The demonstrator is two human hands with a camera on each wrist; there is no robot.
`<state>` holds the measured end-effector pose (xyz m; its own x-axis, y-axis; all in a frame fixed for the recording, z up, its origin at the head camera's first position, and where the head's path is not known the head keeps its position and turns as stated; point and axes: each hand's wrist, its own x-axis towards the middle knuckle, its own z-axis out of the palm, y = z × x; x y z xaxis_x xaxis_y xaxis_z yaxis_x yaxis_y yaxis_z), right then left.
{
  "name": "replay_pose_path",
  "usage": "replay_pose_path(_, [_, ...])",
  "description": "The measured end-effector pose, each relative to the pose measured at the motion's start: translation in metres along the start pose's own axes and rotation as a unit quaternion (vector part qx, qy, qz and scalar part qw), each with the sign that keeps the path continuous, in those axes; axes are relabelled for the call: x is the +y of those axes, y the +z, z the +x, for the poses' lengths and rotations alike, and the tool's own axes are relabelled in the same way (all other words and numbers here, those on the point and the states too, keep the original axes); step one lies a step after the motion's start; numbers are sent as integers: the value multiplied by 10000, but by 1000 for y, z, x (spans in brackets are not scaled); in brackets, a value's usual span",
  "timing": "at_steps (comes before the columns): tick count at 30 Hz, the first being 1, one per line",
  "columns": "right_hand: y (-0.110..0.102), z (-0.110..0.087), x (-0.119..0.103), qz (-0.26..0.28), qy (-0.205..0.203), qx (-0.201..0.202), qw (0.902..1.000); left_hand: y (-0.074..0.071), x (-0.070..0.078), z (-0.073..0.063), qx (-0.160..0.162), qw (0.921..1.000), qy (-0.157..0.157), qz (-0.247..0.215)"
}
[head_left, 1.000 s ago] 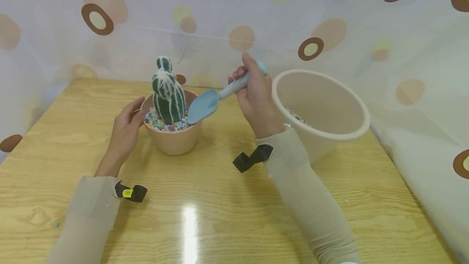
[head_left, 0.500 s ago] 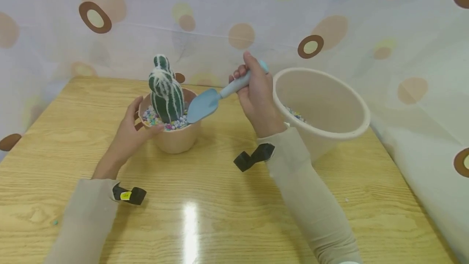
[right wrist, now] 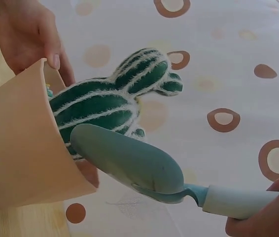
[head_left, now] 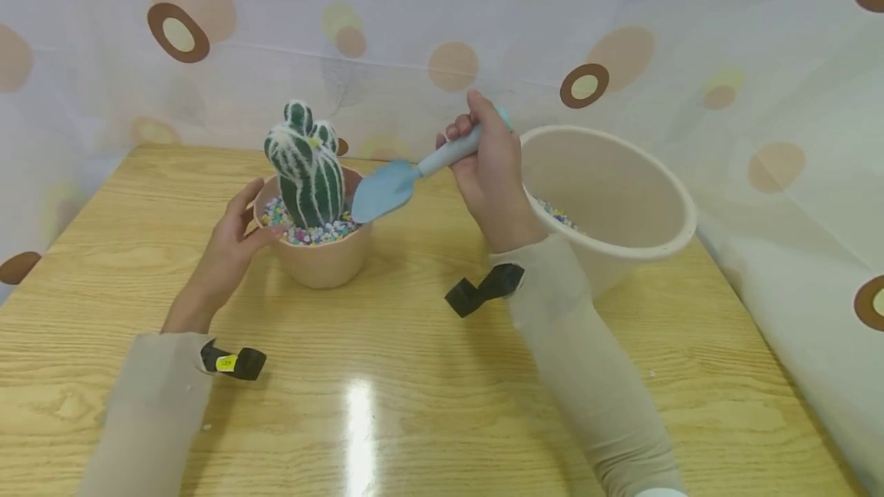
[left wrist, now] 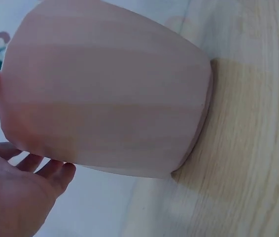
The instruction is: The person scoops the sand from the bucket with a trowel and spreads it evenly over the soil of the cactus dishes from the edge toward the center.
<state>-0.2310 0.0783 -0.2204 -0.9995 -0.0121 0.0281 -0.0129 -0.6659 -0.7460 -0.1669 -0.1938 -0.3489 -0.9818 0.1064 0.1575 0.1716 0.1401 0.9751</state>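
A green felt-like cactus [head_left: 312,190] with white stripes stands in a peach flowerpot [head_left: 321,265] on the left half of the table. Small multicoloured pebbles [head_left: 297,235] surround its base. My left hand [head_left: 231,248] holds the pot's left rim, thumb over the edge and fingers along the outer wall. My right hand [head_left: 492,175] grips the pale blue handle of a garden trowel [head_left: 383,190]. Its blade slants down to the left, tip over the pot's right rim beside the cactus. In the right wrist view, the blade's back [right wrist: 129,160] overlaps the cactus.
A large cream bucket [head_left: 621,253] stands right of the right hand, with some coloured pebbles [head_left: 555,215] showing inside. A curtain with round brown patterns [head_left: 387,6] hangs behind the wooden table [head_left: 442,405]. Tiny white bits lie on the tabletop.
The pot and cactus have turned, so a small side arm now shows, and they sit slightly further left. My left thumb reached along the front rim, then came back left. The trowel rose slightly.
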Motion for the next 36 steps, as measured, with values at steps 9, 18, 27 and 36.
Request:
replay_pose_path(9, [-16,6,-39,560,-36,348,9978,11,15,-11,1128,9786,166,1711])
replay_pose_path(18, [-41,-4,-77,1347,-230,511,9893,27,34,-21,1554,9695,-84,1896])
replay_pose_path(27, [-70,-9,-113,1873,-493,741,9783,50,41,-28,1890,9594,155,2086])
replay_pose_path(36, [-103,-11,-138,1917,-798,892,9741,88,53,-21,1533,9596,936,2164])
